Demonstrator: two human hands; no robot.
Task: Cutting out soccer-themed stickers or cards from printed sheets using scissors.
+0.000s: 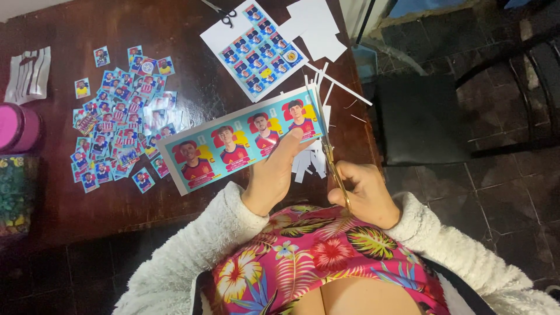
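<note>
My left hand (274,172) grips the lower edge of a long strip of stickers (233,143), blue-bordered with several portraits of players in red shirts. My right hand (364,192) is closed on the handles of a pair of scissors (326,137). The blades run along the strip's right end, where thin white slivers stick up. Both of my sleeves are fluffy white.
A pile of cut small stickers (119,122) covers the dark wooden table (58,198) at the left. An uncut sheet of stickers (254,49), white paper offcuts (315,26) and a second pair of scissors (224,13) lie at the back. A pink container (17,128) stands at far left, a dark chair (420,119) at right.
</note>
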